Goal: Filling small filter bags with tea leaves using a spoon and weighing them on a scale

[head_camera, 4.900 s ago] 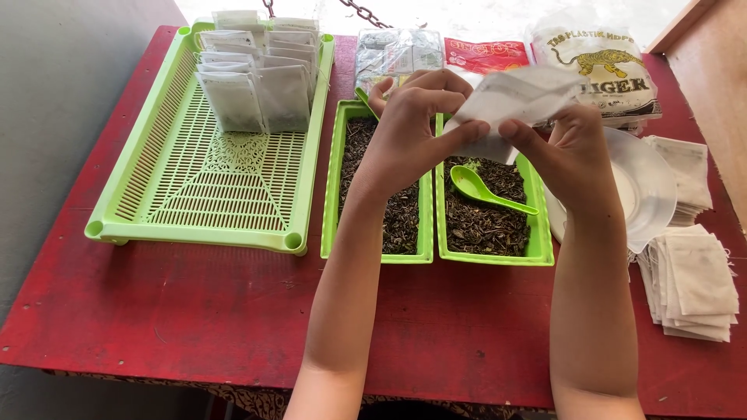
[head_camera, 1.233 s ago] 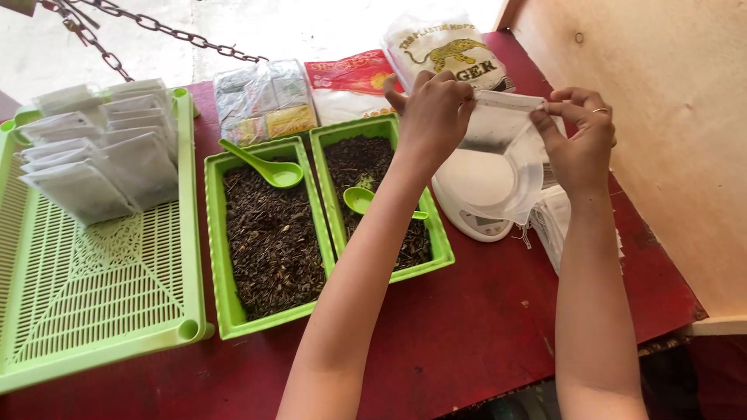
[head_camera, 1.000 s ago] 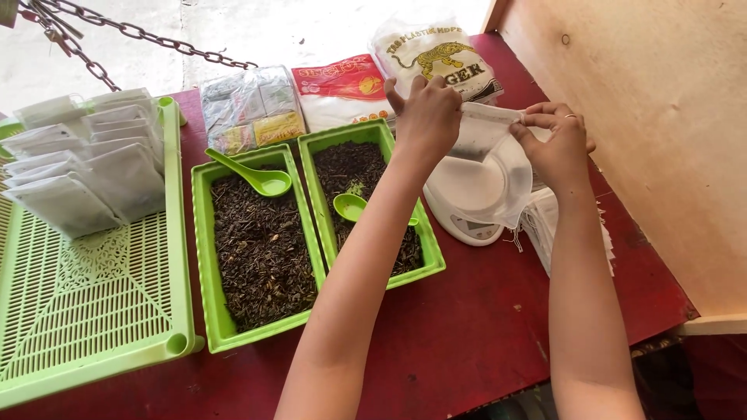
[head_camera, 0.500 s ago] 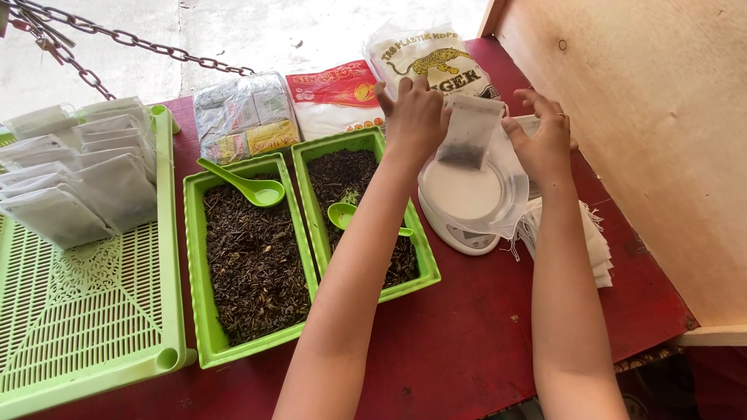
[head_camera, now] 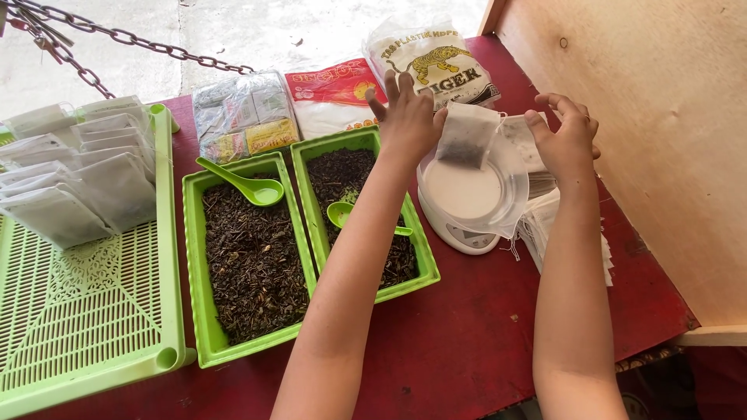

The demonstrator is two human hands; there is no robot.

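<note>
While the left hand (head_camera: 406, 118) pinches the top edge of a small filter bag (head_camera: 465, 134) with its other fingers fanned out, the bag hangs right over the white bowl (head_camera: 475, 190) sitting on the little white scale (head_camera: 454, 231), with dark tea settled in its bottom half. Right hand (head_camera: 566, 138) is just past the bowl's far side, fingers loosely curled and partly spread, not gripping anything as far as I can tell, hovering above a stack of empty bags (head_camera: 562, 229) that lies right of the scale. Left of the scale there are 2 green trays of loose tea, the nearer one (head_camera: 426, 257) with a green spoon (head_camera: 349, 215) lying in it, the next one (head_camera: 194, 257) with a bigger green spoon (head_camera: 250, 183). Further left of that is a big slatted green tray (head_camera: 85, 311) with filled bags (head_camera: 85, 179) standing in rows at its back end. Behind the scale and tea trays are a few plastic packets (head_camera: 334, 97), and everything sits on a red table (head_camera: 467, 334). Wooden panel (head_camera: 661, 117) runs along the right of the scale.
</note>
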